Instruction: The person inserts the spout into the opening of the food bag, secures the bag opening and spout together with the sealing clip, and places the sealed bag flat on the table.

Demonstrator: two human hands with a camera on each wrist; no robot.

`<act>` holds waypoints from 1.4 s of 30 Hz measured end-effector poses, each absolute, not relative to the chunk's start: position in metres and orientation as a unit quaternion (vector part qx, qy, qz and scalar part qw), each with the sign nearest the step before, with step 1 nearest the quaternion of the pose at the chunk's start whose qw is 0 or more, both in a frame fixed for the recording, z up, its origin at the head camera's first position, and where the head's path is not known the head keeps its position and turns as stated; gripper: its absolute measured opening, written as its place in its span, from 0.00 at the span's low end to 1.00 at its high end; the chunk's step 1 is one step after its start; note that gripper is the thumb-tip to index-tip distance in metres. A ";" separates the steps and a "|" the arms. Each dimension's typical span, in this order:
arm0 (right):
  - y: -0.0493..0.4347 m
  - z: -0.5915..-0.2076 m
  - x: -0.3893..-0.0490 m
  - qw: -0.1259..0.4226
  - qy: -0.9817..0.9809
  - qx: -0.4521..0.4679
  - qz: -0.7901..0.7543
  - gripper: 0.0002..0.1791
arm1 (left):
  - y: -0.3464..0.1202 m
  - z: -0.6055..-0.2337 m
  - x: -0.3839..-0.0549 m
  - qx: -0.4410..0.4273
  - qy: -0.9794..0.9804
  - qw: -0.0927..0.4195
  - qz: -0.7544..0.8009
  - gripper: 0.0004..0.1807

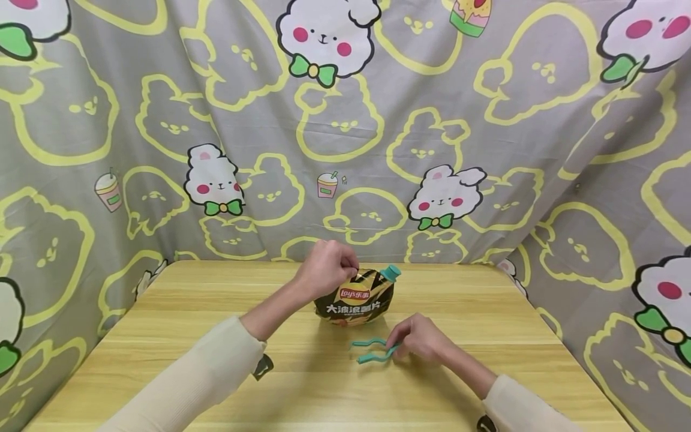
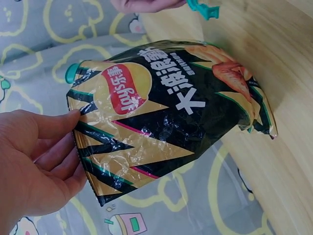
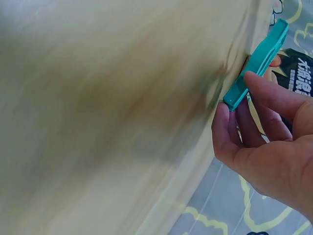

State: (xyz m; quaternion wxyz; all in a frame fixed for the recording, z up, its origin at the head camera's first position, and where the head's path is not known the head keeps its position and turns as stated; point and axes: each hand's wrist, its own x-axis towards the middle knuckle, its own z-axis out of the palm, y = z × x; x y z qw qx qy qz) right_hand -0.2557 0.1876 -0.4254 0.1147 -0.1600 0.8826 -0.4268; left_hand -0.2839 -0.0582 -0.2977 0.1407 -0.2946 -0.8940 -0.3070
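Note:
My left hand (image 1: 327, 269) pinches the sealed top edge of a black and gold Lay's chip bag (image 2: 146, 122) between thumb and fingers. The bag stands tilted on the wooden table in the head view, its printed front toward me. A teal cap-like piece (image 1: 390, 273) shows at the bag's upper right corner, partly hidden behind the bag in the left wrist view. To the right and nearer me, my right hand (image 1: 418, 339) holds a teal bag clip (image 1: 378, 356) by one end. The clip's two wavy arms are spread apart and point left, in front of the bag.
The light wooden table (image 1: 216, 288) reaches back to a grey curtain (image 1: 345, 138) with cartoon animals, which also hangs along both sides. A dark strap piece (image 1: 263, 367) shows at the left sleeve (image 1: 216, 360).

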 end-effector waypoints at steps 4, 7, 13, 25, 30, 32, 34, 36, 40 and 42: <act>0.193 -0.420 -0.257 0.107 0.886 -0.155 -0.423 0.10 | -0.058 -0.298 -0.284 -0.293 -0.895 0.140 -0.306 0.05; 0.197 -0.415 -0.257 0.097 0.888 -0.153 -0.422 0.10 | -0.059 -0.298 -0.284 -0.292 -0.895 0.140 -0.306 0.05; 0.205 -0.402 -0.258 0.088 0.893 -0.134 -0.420 0.10 | -0.059 -0.299 -0.285 -0.293 -0.895 0.141 -0.305 0.06; 0.227 -0.372 -0.264 0.073 0.897 -0.110 -0.421 0.07 | -0.059 -0.298 -0.284 -0.293 -0.896 0.139 -0.303 0.06; 0.237 -0.361 -0.266 0.055 0.903 -0.096 -0.414 0.07 | -0.059 -0.296 -0.284 -0.297 -0.895 0.138 -0.303 0.06; 0.241 -0.357 -0.267 0.050 0.904 -0.093 -0.414 0.07 | -0.060 -0.295 -0.284 -0.298 -0.894 0.137 -0.304 0.06; 0.245 -0.354 -0.267 0.046 0.905 -0.086 -0.414 0.06 | -0.060 -0.295 -0.284 -0.297 -0.895 0.136 -0.303 0.06; 0.249 -0.351 -0.268 0.042 0.908 -0.084 -0.409 0.06 | -0.059 -0.294 -0.284 -0.297 -0.896 0.135 -0.303 0.06; 0.255 -0.347 -0.271 0.033 0.912 -0.081 -0.401 0.05 | -0.059 -0.293 -0.284 -0.295 -0.898 0.135 -0.299 0.06; 0.257 -0.346 -0.273 0.028 0.913 -0.080 -0.399 0.05 | -0.059 -0.293 -0.284 -0.296 -0.897 0.136 -0.298 0.06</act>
